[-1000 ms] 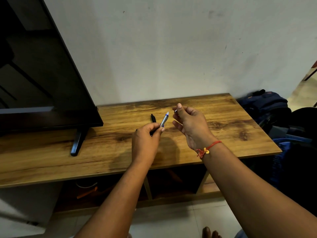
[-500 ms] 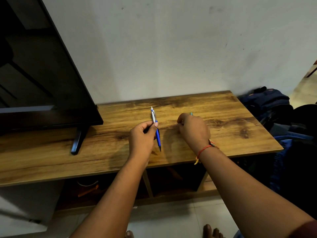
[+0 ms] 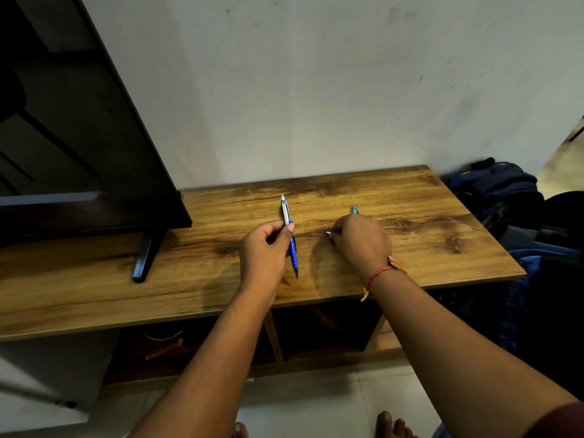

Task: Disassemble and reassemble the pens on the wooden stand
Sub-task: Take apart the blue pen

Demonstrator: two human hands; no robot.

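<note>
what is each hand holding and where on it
The left hand grips the blue pen at mid-barrel, where silver meets blue. The right hand curls round a teal pen; where exactly is hidden.

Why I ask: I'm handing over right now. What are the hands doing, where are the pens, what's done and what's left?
Left hand: pinches the blue and silver pen near its middle, just above the wooden stand, dark tip toward the person.
Right hand: knuckles up on the stand, fingers curled over the teal pen; only its far end shows, plus a small silvery bit by the thumb.
Done: the blue pen looks whole.
Left: the teal pen; its state is hidden under the hand.
</note>
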